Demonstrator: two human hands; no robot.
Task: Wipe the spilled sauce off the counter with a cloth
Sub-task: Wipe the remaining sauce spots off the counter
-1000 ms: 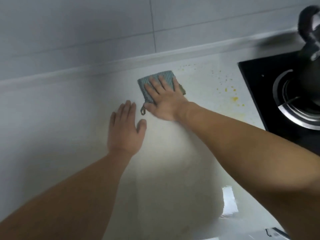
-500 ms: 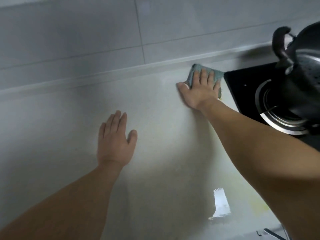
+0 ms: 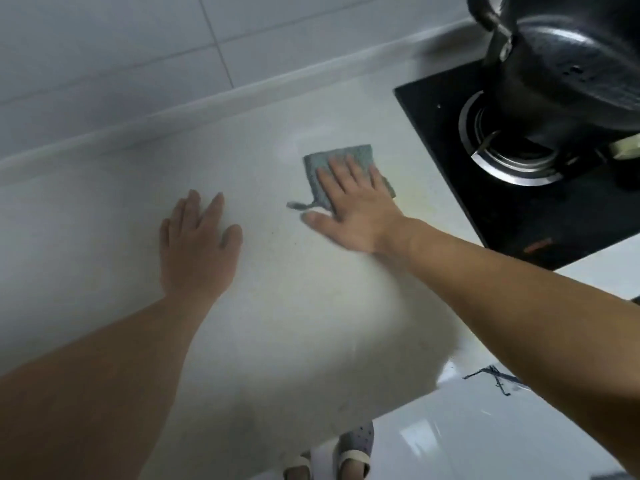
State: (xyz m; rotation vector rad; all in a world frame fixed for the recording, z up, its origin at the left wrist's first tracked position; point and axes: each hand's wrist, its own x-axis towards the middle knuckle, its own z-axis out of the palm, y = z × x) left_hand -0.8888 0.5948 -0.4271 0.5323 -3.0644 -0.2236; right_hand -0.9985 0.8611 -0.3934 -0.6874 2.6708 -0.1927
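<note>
A small grey-green cloth (image 3: 341, 158) with a hanging loop lies flat on the pale counter (image 3: 284, 306). My right hand (image 3: 356, 206) presses on it with straight, spread fingers, covering its lower half. A faint yellowish smear (image 3: 420, 199) shows on the counter just right of the cloth, beside the hob. My left hand (image 3: 197, 244) rests flat on the counter to the left, apart from the cloth, with nothing in it.
A black glass hob (image 3: 460, 161) with a metal burner ring sits at the right, and a black pot (image 3: 568, 64) stands on it. A grey tiled wall (image 3: 138, 46) runs behind the counter. Below the counter's front edge are a glossy floor and my slippered feet (image 3: 349, 455).
My right hand has slid the cloth back from the hob's edge toward me and to the left. The yellow specks seen a second ago no longer show. My left hand stays flat.
</note>
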